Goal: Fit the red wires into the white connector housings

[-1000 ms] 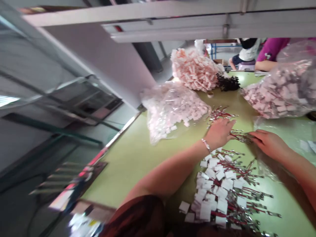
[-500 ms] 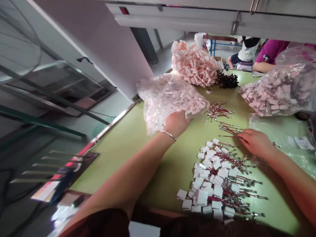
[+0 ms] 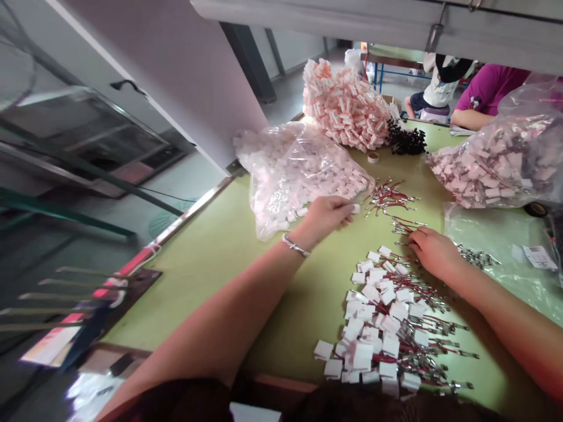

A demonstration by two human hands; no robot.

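Observation:
My left hand [image 3: 326, 218] pinches a small white plastic connector housing [image 3: 356, 208] between thumb and fingertips, just off the front edge of a clear bag of white housings [image 3: 303, 170]. My right hand [image 3: 433, 249] is closed at the end of a short red wire with metal terminals [image 3: 402, 227]; its fingertips partly hide the wire. A loose heap of similar red wires [image 3: 389, 196] lies beyond, between the two hands. Nearer to me are rows of white housings with red wires fitted [image 3: 378, 316], their terminal ends pointing right.
Beyond stand a large heap of pinkish-white parts [image 3: 347, 105], black parts [image 3: 405, 138] and a tape roll [image 3: 373, 157]. A bag of wired housings [image 3: 492, 164] and a flat clear bag [image 3: 492, 228] with metal terminals [image 3: 477, 257] lie right. Two people sit farther off.
My left hand has moved right, away from the bag, and a white housing now shows in its fingertips. My right hand has shifted slightly left, uncovering metal terminals behind it.

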